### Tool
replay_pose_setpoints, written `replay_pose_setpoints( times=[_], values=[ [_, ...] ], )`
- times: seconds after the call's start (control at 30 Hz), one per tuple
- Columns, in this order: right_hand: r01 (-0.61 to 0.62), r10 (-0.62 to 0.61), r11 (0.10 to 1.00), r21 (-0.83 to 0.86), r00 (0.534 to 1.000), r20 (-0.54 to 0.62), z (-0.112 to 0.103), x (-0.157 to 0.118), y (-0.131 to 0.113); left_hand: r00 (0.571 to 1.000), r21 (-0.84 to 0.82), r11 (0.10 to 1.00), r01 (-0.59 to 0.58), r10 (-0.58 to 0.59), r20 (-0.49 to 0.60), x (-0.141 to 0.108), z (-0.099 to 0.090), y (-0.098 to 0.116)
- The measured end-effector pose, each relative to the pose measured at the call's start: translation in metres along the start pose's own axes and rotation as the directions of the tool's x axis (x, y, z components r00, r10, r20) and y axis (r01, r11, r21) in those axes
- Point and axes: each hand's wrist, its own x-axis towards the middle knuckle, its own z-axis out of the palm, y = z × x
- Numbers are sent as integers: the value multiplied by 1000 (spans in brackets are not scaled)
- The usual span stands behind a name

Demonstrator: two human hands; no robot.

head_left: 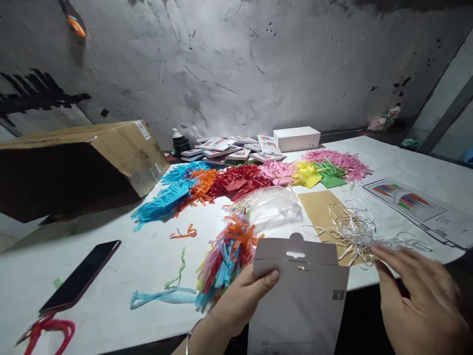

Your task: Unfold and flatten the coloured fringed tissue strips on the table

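My left hand [240,301] grips the upper left edge of a flat white packaging box [295,301], thumb on its face. The box's top flap is up and shows a hang slot. My right hand [417,291] is slightly blurred, its fingers stretched out and apart, with the fingertips at the edge of a tangle of silver cord [354,229]. Part of that cord lies on a tan sheet [320,204]. Just left of the box, a bunch of multicoloured paper tassels [229,251] lies near my left hand. Clear plastic bags [275,209] rest behind it.
Tassel piles [240,180] in several colours line the table's middle. Behind them are stacked printed boxes [225,148] and a white box [297,139]. A large carton [121,153], a phone [81,276] and red-handled scissors [50,333] lie left; a printed sleeve [414,204] lies right.
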Motion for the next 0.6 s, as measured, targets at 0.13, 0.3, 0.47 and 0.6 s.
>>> replay_pose_setpoints(
  times=[0.13, 0.3, 0.47, 0.6],
  values=[
    [285, -271, 953, -106, 955, 123, 3, 11, -20, 995, 229, 969, -91, 79, 58, -2, 12, 7],
    [311, -348, 917, 248, 930, 121, 19, 12, -43, 973, 347, 921, -176, 110, 201, -4, 22, 11],
    [49, -55, 994, -101, 996, -65, -3, 18, 6, 984, 277, 944, -179, 179, 24, -4, 5, 4],
    [130, -120, 931, -340, 991, 51, -14, 15, 11, 982, 274, 944, -185, 191, 4, -2, -1, 2]
  ],
)
